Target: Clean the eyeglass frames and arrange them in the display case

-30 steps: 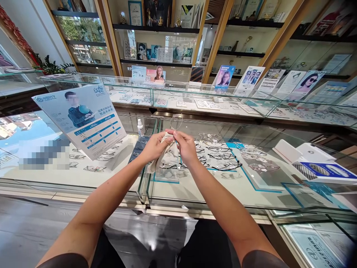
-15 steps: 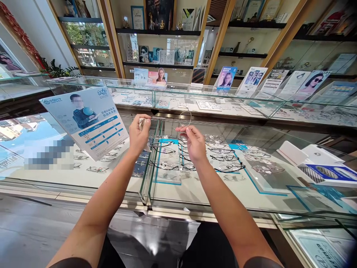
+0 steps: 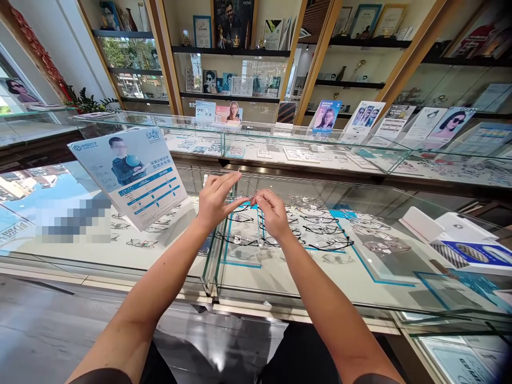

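Note:
My right hand pinches a clear round lens at its lower edge, over the glass counter. Tilted, the lens shows mostly as a thin curved rim. Beside it on the left is my left hand, its fingers stretched above the lens and its thumb reaching below, close to my right fingertips. I cannot tell whether they touch the lens. A bit of white cloth shows behind the left hand; the rest is hidden. Beneath both hands, rows of eyeglass frames lie inside the glass display case.
A blue-and-white sign stands on the counter at left. On the right is an open white box with a blue panel. Another glass case runs behind, with upright adverts on top. Shelves line the back wall.
My left hand has moved right and opened its fingers around the lens. My right hand has lowered slightly, and the lens has tilted from a full circle to a narrow curve.

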Motion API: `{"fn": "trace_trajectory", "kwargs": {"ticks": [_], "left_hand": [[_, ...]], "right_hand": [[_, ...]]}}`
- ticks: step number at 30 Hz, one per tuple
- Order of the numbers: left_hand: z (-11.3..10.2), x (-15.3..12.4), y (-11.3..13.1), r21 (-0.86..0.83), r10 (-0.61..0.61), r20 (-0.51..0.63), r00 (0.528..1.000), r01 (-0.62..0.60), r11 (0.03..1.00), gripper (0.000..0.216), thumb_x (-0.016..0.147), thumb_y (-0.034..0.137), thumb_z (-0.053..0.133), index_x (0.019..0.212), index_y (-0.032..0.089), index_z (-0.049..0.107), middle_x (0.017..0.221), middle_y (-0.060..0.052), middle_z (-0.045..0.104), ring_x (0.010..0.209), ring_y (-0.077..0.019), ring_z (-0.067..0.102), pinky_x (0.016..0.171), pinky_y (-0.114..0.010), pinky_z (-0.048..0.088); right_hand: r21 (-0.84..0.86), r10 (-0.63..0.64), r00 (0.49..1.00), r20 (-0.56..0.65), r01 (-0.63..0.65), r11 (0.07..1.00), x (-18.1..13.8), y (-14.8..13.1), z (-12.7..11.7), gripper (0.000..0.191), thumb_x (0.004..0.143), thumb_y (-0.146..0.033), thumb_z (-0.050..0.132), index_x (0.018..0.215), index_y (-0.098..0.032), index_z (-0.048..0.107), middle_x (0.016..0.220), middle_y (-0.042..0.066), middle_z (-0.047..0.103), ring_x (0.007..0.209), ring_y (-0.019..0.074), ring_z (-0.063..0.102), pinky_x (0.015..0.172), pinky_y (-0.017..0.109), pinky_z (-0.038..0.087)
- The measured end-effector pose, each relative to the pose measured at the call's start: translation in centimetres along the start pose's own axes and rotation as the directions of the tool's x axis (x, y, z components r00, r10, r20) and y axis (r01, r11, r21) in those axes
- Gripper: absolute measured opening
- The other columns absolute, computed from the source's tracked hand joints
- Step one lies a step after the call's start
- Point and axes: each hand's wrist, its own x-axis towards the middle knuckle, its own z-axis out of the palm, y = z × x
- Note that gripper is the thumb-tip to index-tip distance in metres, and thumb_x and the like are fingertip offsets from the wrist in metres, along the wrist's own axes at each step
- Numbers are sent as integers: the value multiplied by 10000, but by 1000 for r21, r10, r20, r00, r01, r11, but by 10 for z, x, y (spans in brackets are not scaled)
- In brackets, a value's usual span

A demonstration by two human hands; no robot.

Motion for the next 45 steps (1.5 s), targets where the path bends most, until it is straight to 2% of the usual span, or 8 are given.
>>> {"fn": "trace_trajectory", "kwargs": {"ticks": [10,15,18,23,28,33,40,45], "left_hand": [[-4,3,6,-9,13,-30,999,-14,1000,565,963,487,834,1467,296,666,1326,-93,801,1100,-255,747,934,-409,556],[-13,16,10,25,38,-128,991,-35,999,584,940,458,864,1459,297,652,1319,-90,792,1094,-254,751,918,-404,566],[-23,42,7,42,4,-213,977,5,999,614,909,488,888,1443,296,653,1305,-85,781,1145,-269,740,972,-432,580],[-39,107,14,-9,-161,-302,940,166,986,597,927,564,845,1431,311,647,1336,-87,725,1302,-311,671,1093,-498,567],[-45,141,40,-70,-216,-394,893,205,976,566,932,563,841,1412,333,649,1280,-77,712,1271,-297,663,1012,-481,625],[-43,137,48,-37,-193,-450,872,197,980,505,927,500,866,1356,320,667,1214,-69,714,1204,-270,679,934,-446,656],[-42,134,39,-92,-210,-441,873,189,978,504,890,562,899,1237,257,696,1124,-46,697,1047,-212,686,812,-412,632],[-53,137,42,-162,-267,-320,909,225,961,481,899,534,897,1239,257,697,1171,-53,710,1087,-218,694,856,-377,630]], "right_hand": [[-135,-30,999,-11,29,990,0,-9,-3,356,1067,-442,551,790,-261,680,831,25,740,868,242,638,898,431,469],[-187,-181,976,-120,157,970,1,-31,-6,215,1060,-419,573,1024,-260,714,1013,51,763,990,254,682,918,445,522],[-352,-312,933,-181,235,906,17,-59,-20,258,1001,-423,659,1209,-271,680,1194,84,732,1141,286,666,1013,496,538],[-524,-408,905,-120,292,800,58,-117,-50,554,889,-505,830,1362,-299,628,1354,90,692,1306,336,628,1146,569,508],[-540,-428,885,-183,273,796,70,-150,-50,395,990,-512,767,1313,-306,668,1225,66,747,1212,303,694,1089,541,561],[-550,-453,857,-248,260,794,67,-148,-43,397,1015,-514,755,1344,-313,665,1227,66,758,1210,297,709,1068,534,590],[-513,-435,861,-265,256,819,72,-133,-45,412,986,-524,797,1304,-296,668,1225,66,768,1153,283,738,1028,524,617],[-519,-411,870,-274,226,825,71,-135,-44,392,988,-539,791,1270,-293,675,1197,63,766,1138,289,748,1018,525,628]]}}
